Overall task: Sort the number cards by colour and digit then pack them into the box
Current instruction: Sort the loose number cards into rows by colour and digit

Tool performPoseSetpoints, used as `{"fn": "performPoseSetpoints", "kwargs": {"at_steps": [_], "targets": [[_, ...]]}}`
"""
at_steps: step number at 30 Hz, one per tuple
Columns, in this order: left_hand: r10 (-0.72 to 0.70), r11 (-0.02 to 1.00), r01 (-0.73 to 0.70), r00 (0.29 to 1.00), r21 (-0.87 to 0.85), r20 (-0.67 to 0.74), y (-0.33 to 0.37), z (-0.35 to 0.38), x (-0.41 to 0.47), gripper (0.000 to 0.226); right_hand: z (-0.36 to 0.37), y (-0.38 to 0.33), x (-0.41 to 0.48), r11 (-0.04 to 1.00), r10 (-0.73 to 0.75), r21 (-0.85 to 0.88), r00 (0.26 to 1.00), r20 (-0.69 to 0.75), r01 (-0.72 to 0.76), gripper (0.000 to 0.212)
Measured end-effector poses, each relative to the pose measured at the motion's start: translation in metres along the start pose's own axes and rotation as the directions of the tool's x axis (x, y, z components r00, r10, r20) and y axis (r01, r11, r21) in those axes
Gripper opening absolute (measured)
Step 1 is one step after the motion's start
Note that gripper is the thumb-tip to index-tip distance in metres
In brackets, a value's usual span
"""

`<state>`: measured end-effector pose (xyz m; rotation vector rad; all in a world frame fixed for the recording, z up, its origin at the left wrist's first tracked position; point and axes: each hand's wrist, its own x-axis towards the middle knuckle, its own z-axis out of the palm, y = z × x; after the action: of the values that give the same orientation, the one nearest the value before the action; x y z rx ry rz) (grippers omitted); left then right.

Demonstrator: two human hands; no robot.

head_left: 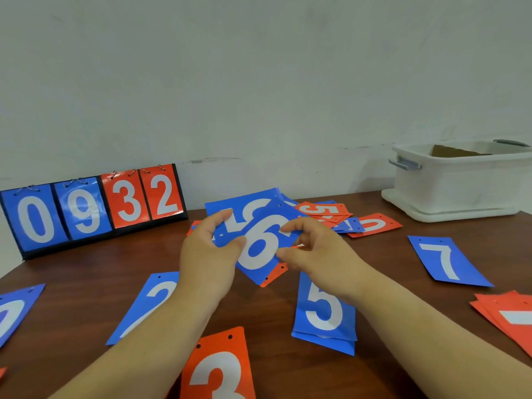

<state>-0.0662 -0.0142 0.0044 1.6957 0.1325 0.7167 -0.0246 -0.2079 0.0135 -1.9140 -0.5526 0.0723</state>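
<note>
Left hand [207, 254] grips a fan of cards; right hand [313, 249] pinches the blue 6 [260, 246] on top, long axis running away, far end tipped right. Its likely place, between 5 [324, 309] and 7 [446, 260], lies on the right hand's side, and the box [460, 191] sits farther right.

Blue and red cards [260, 243] with white digits lie on brown table [86, 283] beside white box [460, 185].
</note>
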Motion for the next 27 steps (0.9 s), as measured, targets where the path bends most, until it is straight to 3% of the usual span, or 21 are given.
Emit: {"fn": "performPoseSetpoints", "kwargs": {"at_steps": [7,10,12,15,19,21,22,23,25,26,27], "targets": [[-0.038,0.987,0.048,0.997,0.152,-0.067,-0.006,-0.003,0.005,0.037,-0.031,0.010,0.011,0.997,0.071,-0.011,0.926,-0.372,-0.081,0.034],[-0.035,0.984,0.040,0.999,0.171,-0.034,-0.008,-0.005,0.006,0.037,-0.075,0.015,0.007,0.960,0.101,-0.200,0.905,-0.412,-0.198,0.042],[0.001,0.984,-0.002,1.000,0.178,0.004,-0.010,-0.004,0.006,0.037,-0.101,0.022,0.004,0.864,0.171,-0.386,0.909,-0.381,-0.325,0.047],[0.027,0.983,-0.045,0.995,0.180,0.100,-0.015,-0.002,0.008,0.040,-0.123,0.033,-0.001,0.629,0.323,-0.651,0.905,-0.278,-0.424,0.053],[-0.035,0.991,0.009,0.982,0.136,0.187,-0.020,0.003,0.006,0.042,-0.122,0.038,0.001,0.398,0.513,-0.788,0.826,-0.234,-0.470,0.058],[-0.049,0.990,0.018,0.974,0.140,0.223,-0.020,0.004,0.006,0.042,-0.120,0.040,0.001,0.306,0.531,-0.791,0.785,-0.320,-0.529,0.056],[-0.056,0.988,0.018,0.968,0.152,0.246,-0.020,0.004,0.006,0.042,-0.119,0.040,0.001,0.311,0.485,-0.758,0.782,-0.391,-0.573,0.051],[-0.059,0.986,0.012,0.960,0.166,0.275,-0.020,0.004,0.006,0.042,-0.115,0.039,0.001,0.391,0.397,-0.711,0.804,-0.443,-0.585,0.046],[-0.066,0.980,0.001,0.945,0.200,0.320,-0.020,0.003,0.005,0.042,-0.099,0.036,0.002,0.759,0.215,-0.506,0.891,-0.400,-0.410,0.032],[-0.068,0.975,-0.008,0.940,0.221,0.334,-0.019,0.004,0.004,0.042,-0.085,0.028,0.001,0.915,0.161,-0.309,0.936,-0.312,-0.261,0.025],[-0.066,0.970,-0.022,0.935,0.243,0.348,-0.017,0.004,0.002,0.042,-0.070,0.019,-0.001,0.978,0.125,-0.142,0.972,-0.199,-0.155,0.018]]}}
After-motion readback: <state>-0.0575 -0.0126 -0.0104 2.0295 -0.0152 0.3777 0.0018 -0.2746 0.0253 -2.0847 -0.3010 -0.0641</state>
